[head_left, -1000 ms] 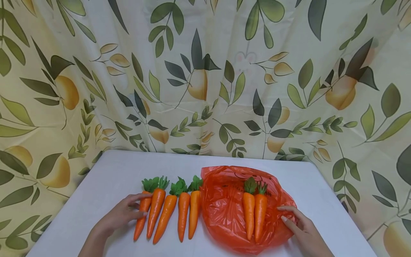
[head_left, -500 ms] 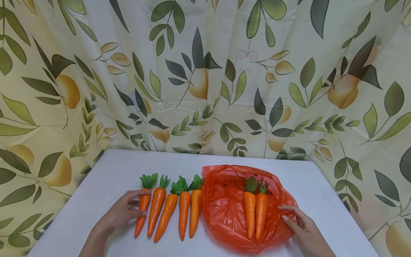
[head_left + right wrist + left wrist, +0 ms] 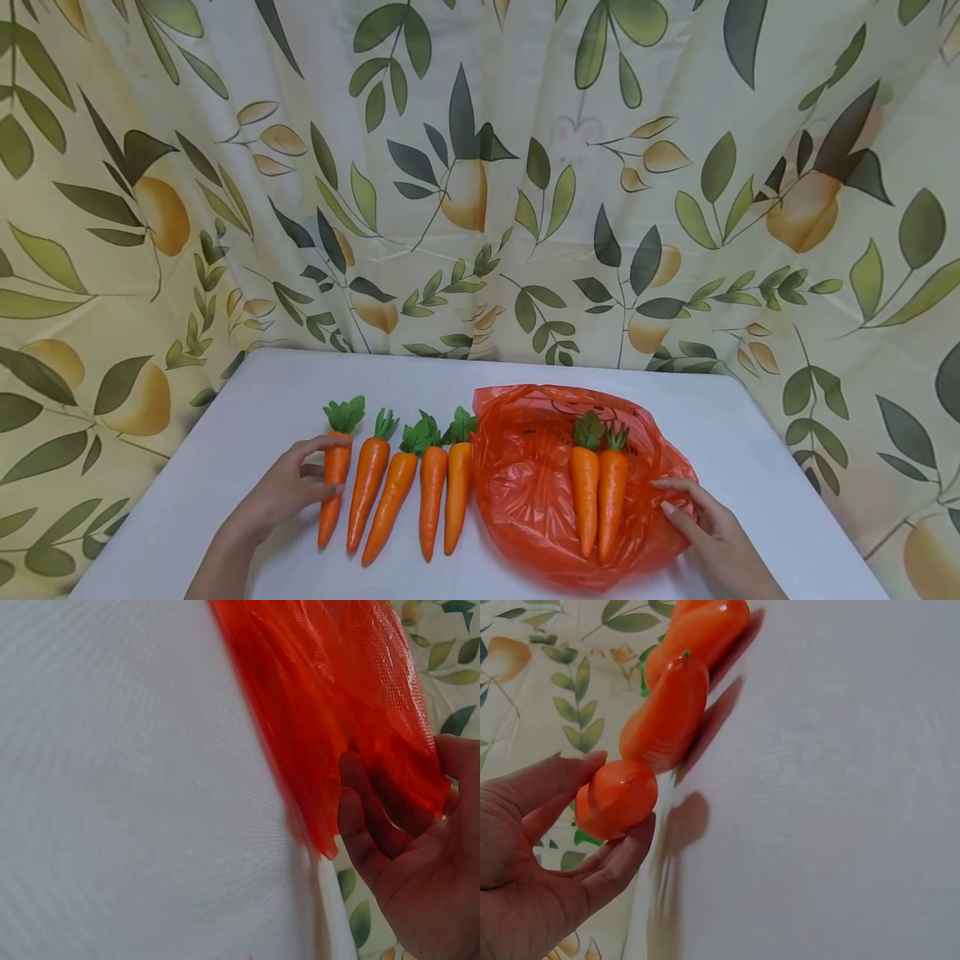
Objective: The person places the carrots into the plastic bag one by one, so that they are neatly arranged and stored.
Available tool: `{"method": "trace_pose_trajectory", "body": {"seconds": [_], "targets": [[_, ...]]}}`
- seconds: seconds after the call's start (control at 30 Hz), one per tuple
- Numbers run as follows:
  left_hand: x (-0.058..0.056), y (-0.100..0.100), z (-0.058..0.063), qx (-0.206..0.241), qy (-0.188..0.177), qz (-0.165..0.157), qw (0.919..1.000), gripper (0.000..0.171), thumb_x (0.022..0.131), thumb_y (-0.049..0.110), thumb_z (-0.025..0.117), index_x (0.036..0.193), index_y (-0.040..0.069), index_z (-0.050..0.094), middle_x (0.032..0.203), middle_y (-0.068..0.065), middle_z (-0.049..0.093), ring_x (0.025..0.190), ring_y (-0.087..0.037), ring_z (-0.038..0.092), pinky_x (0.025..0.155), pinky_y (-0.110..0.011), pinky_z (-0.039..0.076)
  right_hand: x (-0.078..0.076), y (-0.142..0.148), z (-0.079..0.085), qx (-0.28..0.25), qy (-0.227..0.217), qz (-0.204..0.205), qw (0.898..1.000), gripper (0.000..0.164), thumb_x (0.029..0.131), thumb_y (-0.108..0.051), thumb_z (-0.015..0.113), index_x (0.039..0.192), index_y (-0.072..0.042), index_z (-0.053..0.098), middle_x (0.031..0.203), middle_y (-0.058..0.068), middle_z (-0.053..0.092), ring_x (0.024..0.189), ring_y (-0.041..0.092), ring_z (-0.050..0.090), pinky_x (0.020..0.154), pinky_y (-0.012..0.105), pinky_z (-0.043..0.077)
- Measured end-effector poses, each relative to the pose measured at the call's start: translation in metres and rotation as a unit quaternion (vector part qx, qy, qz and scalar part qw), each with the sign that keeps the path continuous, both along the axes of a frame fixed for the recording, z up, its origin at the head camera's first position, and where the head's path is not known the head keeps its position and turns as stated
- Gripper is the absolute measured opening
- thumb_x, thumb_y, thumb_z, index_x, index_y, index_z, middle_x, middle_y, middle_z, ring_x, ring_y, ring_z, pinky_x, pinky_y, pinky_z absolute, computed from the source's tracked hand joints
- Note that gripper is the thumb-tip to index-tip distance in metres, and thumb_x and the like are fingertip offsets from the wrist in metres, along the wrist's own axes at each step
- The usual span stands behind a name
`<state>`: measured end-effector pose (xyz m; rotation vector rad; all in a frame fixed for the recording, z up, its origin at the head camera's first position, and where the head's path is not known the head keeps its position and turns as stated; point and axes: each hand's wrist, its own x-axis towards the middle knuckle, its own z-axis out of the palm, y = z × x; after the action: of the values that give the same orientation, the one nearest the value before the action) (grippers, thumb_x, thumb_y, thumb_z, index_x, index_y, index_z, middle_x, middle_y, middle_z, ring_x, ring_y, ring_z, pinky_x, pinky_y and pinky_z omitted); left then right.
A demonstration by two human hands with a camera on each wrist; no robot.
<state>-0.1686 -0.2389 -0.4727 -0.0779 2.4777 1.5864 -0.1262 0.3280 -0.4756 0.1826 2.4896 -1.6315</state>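
My left hand [image 3: 279,490] grips the leftmost orange carrot [image 3: 337,467], which has a green leafy top, between thumb and fingers. Seen end-on in the left wrist view, that carrot [image 3: 622,796] casts a shadow beside it on the white surface. To its right lie several more carrots [image 3: 368,475] in a row, tops away from me. A crinkled red plastic bag [image 3: 517,508] is spread at the right, with two carrots [image 3: 585,492] side by side on it. Its right edge is held by my right hand [image 3: 716,533], thumb on the near side and fingers behind the film in the right wrist view.
A white-covered table [image 3: 420,375] carries everything. Behind it and at both sides hangs a curtain [image 3: 480,275] printed with leaves and fruit. The rightmost carrot of the row [image 3: 457,500] lies right at the bag's left edge.
My left hand has shifted the leftmost carrot slightly left and away from me, opening a gap to its neighbour. The right hand keeps its place at the bag.
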Motion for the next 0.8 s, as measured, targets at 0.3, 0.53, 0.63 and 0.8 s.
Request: {"method": "trace_pose_trajectory", "body": {"seconds": [0.3,0.53,0.63,0.8], "targets": [[-0.003,0.009,0.017,0.009,0.041,-0.009,0.9991,0.057,0.085,0.006,0.084,0.136,0.024,0.066,0.147,-0.013,0.042,0.118,-0.036,0.056,0.083,-0.04,0.054,0.0,0.0,-0.001,-0.019,0.001,-0.001,1.0,0.039,0.108,-0.016,0.056,0.145,-0.003,0.051,0.149,0.022,0.047,0.103,0.018,0.065,0.084,0.03,0.058],[-0.007,0.016,0.026,0.005,0.05,-0.019,0.9986,0.054,0.086,0.008,0.084,0.133,0.029,0.067,0.146,-0.011,0.042,0.12,-0.037,0.055,0.084,-0.043,0.054,0.0,-0.001,-0.002,-0.025,0.002,-0.002,1.0,0.038,0.108,-0.012,0.056,0.144,-0.002,0.051,0.146,0.022,0.051,0.099,0.021,0.068,0.082,0.031,0.059],[-0.009,0.02,0.03,0.001,0.049,-0.02,0.9986,0.052,0.088,0.009,0.083,0.133,0.03,0.067,0.147,-0.011,0.042,0.122,-0.037,0.054,0.086,-0.045,0.054,0.001,0.0,-0.002,-0.023,0.01,0.001,1.0,0.038,0.108,-0.014,0.056,0.144,-0.002,0.052,0.147,0.022,0.05,0.1,0.02,0.067,0.083,0.031,0.059],[-0.011,0.025,0.035,0.001,0.051,-0.023,0.9984,0.052,0.088,0.01,0.082,0.134,0.031,0.066,0.148,-0.01,0.042,0.123,-0.037,0.053,0.086,-0.044,0.055,0.0,0.001,-0.002,-0.02,0.01,0.0,1.0,0.038,0.108,-0.015,0.057,0.144,-0.003,0.052,0.148,0.022,0.048,0.102,0.018,0.066,0.084,0.03,0.058]]}}
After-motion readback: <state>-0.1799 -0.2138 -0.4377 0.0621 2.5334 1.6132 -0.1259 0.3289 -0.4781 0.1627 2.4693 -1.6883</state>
